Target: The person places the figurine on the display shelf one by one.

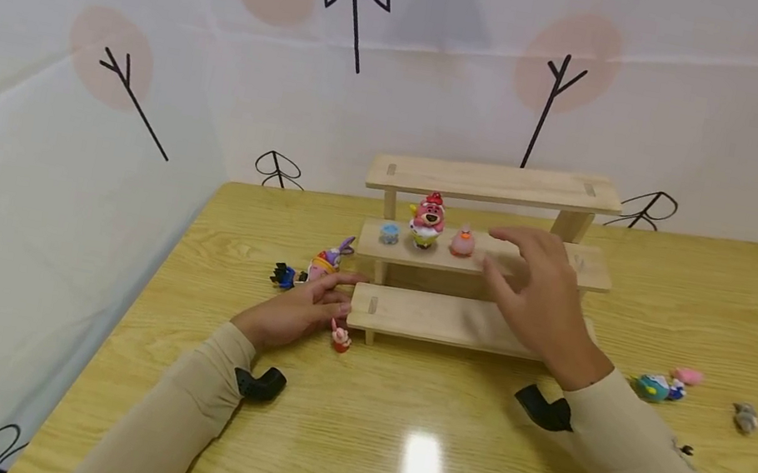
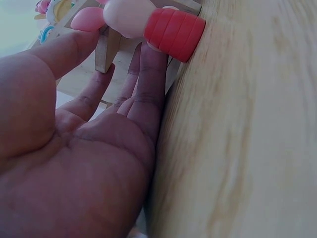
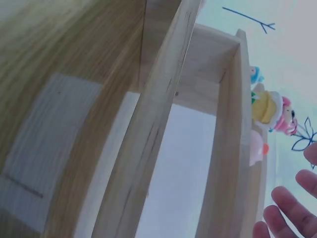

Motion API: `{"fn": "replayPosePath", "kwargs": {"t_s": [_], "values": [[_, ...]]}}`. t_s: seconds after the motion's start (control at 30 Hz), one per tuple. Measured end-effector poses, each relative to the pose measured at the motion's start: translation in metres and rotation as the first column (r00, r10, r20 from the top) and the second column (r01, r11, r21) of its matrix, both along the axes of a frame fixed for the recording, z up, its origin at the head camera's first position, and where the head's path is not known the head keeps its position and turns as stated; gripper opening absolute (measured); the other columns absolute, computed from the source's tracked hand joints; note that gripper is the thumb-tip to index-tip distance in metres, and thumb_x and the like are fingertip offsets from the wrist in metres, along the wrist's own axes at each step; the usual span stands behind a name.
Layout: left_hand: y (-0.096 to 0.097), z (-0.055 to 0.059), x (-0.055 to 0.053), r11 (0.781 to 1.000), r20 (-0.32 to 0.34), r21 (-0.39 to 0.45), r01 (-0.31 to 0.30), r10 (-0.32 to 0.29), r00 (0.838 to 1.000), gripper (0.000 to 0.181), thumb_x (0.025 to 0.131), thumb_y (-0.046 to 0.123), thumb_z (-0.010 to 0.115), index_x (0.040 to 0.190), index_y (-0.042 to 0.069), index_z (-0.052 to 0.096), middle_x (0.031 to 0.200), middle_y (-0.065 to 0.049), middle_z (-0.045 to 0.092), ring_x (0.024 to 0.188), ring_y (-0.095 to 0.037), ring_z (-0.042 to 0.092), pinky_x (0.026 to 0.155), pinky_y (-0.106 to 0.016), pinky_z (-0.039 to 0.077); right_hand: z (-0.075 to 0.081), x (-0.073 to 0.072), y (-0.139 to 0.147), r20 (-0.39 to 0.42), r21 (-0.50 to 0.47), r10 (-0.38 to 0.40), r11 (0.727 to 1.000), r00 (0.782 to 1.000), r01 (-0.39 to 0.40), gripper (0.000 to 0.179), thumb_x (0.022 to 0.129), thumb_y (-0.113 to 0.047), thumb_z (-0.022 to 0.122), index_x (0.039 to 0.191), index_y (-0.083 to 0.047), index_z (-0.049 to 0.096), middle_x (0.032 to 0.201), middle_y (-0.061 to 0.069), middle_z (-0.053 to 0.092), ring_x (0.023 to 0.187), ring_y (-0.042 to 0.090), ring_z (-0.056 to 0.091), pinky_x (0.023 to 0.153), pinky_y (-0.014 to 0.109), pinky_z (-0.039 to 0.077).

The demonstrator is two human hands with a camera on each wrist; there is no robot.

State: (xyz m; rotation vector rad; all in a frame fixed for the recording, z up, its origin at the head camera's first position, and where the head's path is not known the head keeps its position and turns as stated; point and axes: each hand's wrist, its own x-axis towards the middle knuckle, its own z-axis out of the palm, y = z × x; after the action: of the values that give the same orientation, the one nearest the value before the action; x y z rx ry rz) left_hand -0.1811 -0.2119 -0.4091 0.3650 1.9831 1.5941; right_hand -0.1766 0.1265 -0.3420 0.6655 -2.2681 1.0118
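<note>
My left hand (image 1: 292, 314) rests on the table at the left end of a three-tier wooden shelf (image 1: 441, 315), its fairly straight fingers touching the end of the lowest tier. Close to its thumb stands a small pink piglet figure (image 1: 341, 338) with a red body, also large in the left wrist view (image 2: 173, 32). Above the middle tier hovers my right hand (image 1: 543, 299), thumb and fingers apart with nothing between them. Just left of it sits a pink bird figure (image 1: 463, 243). Further left on that tier are a pink bear figure (image 1: 427, 221) and a small blue figure (image 1: 390, 233).
Beyond the left hand lie a purple-eared figure (image 1: 329, 261) and a dark blue figure (image 1: 286, 277). Right of the shelf lie a teal figure (image 1: 651, 388), a pink piece (image 1: 688, 375) and a grey figure (image 1: 745, 417). A patterned cloth (image 1: 449, 97) hangs behind the table.
</note>
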Motion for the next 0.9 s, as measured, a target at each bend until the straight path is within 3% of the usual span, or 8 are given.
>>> {"fn": "replayPosePath", "kwargs": {"t_s": [0.33,0.6,0.77,0.9], "values": [[-0.001,-0.001,0.000,1.000,0.006,-0.023,-0.010,0.011,1.000,0.048,0.105,0.030,0.053,0.151,0.036,0.037,0.138,-0.011,0.055,0.121,-0.020,0.058,0.095,-0.028,0.049,-0.005,0.021,0.015,-0.048,0.053,0.035,0.998,0.998,-0.033,0.032,0.086,0.001,0.071,0.118,0.000,0.066,0.119,0.016,0.065,0.116,0.033,0.054,0.097,0.046,0.041],[0.001,-0.004,-0.002,1.000,0.004,-0.012,0.000,0.000,1.000,0.051,0.105,0.032,0.053,0.153,0.032,0.036,0.138,-0.013,0.054,0.121,-0.020,0.056,0.096,-0.028,0.049,-0.009,0.038,0.031,-0.062,0.077,0.061,0.995,0.996,-0.056,0.037,0.082,0.005,0.072,0.118,-0.003,0.067,0.118,0.013,0.064,0.112,0.027,0.054,0.101,0.009,0.030],[-0.001,-0.003,-0.002,0.999,-0.014,-0.049,-0.012,0.011,1.000,0.051,0.104,0.034,0.054,0.152,0.034,0.037,0.139,-0.011,0.054,0.121,-0.020,0.055,0.097,-0.029,0.047,-0.010,0.048,0.045,-0.043,0.117,0.053,0.992,0.998,-0.048,0.037,0.084,0.004,0.071,0.120,-0.005,0.067,0.121,0.011,0.064,0.115,0.020,0.053,0.097,0.006,0.032],[-0.001,-0.002,-0.002,0.998,-0.013,-0.061,-0.010,0.009,1.000,0.050,0.105,0.033,0.053,0.152,0.035,0.036,0.139,-0.010,0.054,0.123,-0.021,0.056,0.097,-0.029,0.047,-0.011,0.054,0.061,-0.021,0.146,0.029,0.989,0.999,-0.025,0.035,0.087,0.003,0.070,0.121,-0.006,0.067,0.123,0.010,0.063,0.108,0.007,0.051,0.085,0.012,0.040]]}}
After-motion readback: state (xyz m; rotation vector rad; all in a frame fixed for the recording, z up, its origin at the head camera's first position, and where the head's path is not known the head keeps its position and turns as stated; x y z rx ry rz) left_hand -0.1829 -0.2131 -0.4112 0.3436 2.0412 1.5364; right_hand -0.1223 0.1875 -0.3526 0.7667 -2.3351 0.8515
